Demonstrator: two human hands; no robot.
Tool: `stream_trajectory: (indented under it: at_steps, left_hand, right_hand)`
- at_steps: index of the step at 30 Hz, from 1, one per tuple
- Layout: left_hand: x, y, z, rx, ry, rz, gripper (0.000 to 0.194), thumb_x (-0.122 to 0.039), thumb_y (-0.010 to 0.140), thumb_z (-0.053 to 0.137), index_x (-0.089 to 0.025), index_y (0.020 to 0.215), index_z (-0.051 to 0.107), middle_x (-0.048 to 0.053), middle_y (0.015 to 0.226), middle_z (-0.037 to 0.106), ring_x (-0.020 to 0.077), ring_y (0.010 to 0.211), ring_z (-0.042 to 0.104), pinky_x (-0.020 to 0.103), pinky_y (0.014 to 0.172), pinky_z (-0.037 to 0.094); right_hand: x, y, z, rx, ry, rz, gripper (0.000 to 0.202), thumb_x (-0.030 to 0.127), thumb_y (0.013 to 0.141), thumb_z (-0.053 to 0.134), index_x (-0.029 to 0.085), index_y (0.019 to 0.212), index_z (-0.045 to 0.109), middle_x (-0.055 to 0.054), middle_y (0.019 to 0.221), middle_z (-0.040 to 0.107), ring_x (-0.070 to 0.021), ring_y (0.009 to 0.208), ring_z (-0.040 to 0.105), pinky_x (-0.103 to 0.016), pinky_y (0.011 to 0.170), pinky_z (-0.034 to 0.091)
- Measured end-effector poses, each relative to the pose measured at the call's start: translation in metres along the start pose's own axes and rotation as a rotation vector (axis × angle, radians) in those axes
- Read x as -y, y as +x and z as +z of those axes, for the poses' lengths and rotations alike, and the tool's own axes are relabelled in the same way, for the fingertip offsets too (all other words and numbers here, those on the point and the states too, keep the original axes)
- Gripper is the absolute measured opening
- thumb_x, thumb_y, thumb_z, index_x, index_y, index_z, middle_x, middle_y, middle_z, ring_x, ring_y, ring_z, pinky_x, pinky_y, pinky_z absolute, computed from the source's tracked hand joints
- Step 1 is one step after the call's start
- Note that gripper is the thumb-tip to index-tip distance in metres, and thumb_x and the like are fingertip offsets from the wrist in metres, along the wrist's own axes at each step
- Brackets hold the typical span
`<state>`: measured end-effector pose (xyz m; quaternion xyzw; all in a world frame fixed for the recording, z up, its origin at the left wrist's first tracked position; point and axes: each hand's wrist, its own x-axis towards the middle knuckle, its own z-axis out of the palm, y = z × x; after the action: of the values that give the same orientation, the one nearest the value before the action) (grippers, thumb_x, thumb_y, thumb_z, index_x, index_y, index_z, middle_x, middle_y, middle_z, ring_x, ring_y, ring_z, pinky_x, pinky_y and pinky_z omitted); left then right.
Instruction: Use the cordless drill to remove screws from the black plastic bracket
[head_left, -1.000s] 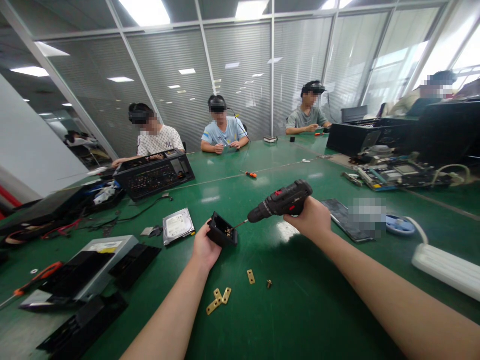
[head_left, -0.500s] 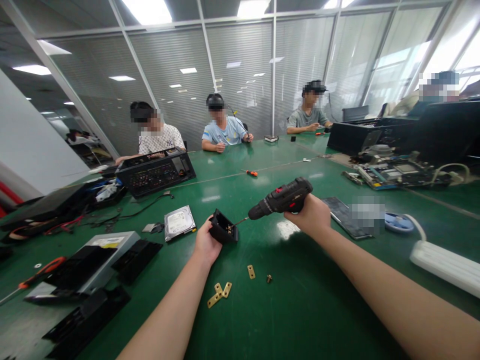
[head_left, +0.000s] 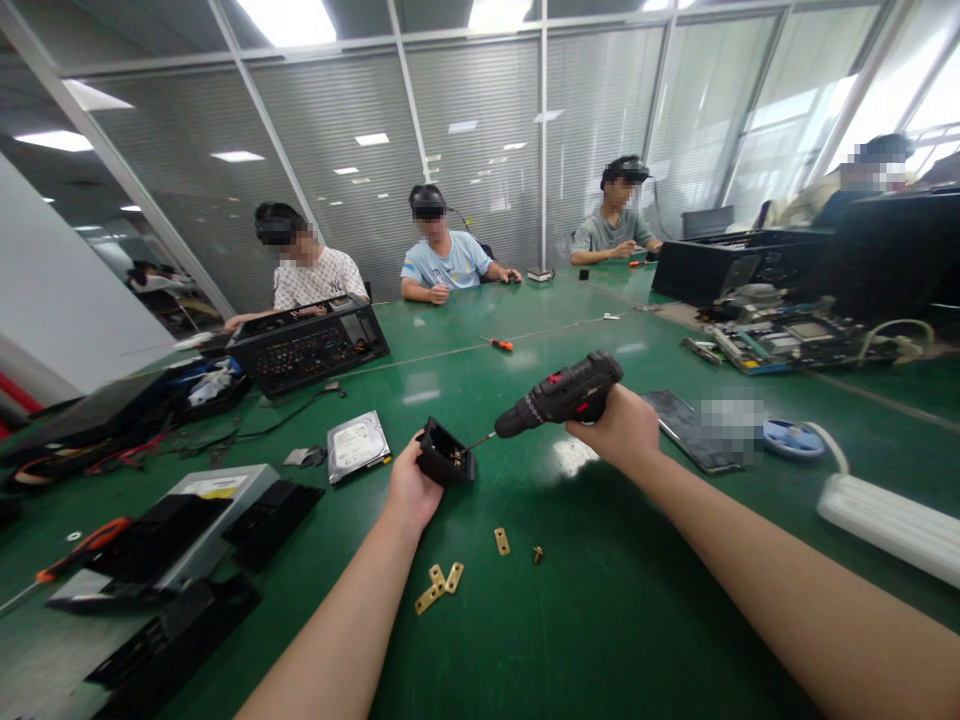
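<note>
My left hand (head_left: 415,483) grips a small black box (head_left: 444,455) by its left side, its open face tilted up. Small brassy parts show inside the box. In my right hand (head_left: 626,425) is a black power drill (head_left: 559,393), pointing left, and its long bit (head_left: 481,441) reaches into the box opening. Whether the tip touches a screw cannot be made out. Nearer me lie several brass plates (head_left: 454,577), one brass plate (head_left: 502,541) apart from them, and a small brass screw (head_left: 538,554).
Left of the box lie a hard drive (head_left: 356,446), a metal drive case (head_left: 187,530), black brackets (head_left: 172,640) and an orange screwdriver (head_left: 90,545). On the right are a dark flat panel (head_left: 694,430), a white power strip (head_left: 885,520) and circuit boards (head_left: 795,335). People sit opposite.
The view has shifted slightly. Across the table, the middle person's hand has moved a little to the right. My hands, the drill and the box hold nearly the same pose.
</note>
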<state>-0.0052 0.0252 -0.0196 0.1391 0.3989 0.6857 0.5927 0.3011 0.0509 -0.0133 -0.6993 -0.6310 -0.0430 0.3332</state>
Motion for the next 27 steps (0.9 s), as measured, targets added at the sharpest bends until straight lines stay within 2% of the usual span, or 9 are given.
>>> stream_trajectory:
  at_steps: [12,16,20,27]
  left_hand:
    - [0.003,-0.001,0.004,-0.070,0.026,0.031,0.007,-0.017,0.085,0.063,-0.019,0.080,0.067,0.002,0.071,0.066,0.0192,0.064,0.064,0.031,0.062,0.055]
    - [0.008,0.004,0.001,-0.041,0.053,0.085,0.003,-0.018,0.081,0.066,-0.019,0.083,0.068,0.001,0.074,0.067,0.0186,0.066,0.064,0.030,0.065,0.055]
    - [0.012,0.009,-0.003,-0.005,0.087,0.153,0.009,-0.021,0.076,0.072,-0.020,0.084,0.068,0.000,0.076,0.068,0.0189,0.069,0.066,0.030,0.068,0.055]
    - [0.012,0.008,-0.001,-0.029,0.068,0.149,0.006,-0.018,0.078,0.067,-0.020,0.083,0.070,0.001,0.077,0.069,0.0194,0.070,0.066,0.030,0.069,0.056]
  right_hand:
    - [0.000,0.001,-0.001,-0.003,0.006,-0.003,0.035,0.051,0.074,0.077,0.024,0.092,0.064,-0.011,0.093,0.080,-0.0357,0.090,0.078,-0.036,0.065,0.045]
    - [0.001,0.000,-0.002,-0.007,0.023,-0.005,0.036,0.050,0.073,0.078,0.024,0.093,0.065,-0.012,0.095,0.080,-0.0360,0.092,0.078,-0.036,0.067,0.047]
    - [0.001,0.000,-0.002,-0.006,0.027,-0.009,0.035,0.050,0.072,0.077,0.024,0.091,0.065,-0.012,0.093,0.080,-0.0357,0.091,0.078,-0.035,0.067,0.047]
    - [0.001,0.002,-0.001,-0.009,0.022,-0.010,0.037,0.051,0.071,0.077,0.023,0.093,0.066,-0.013,0.094,0.081,-0.0376,0.092,0.078,-0.036,0.067,0.048]
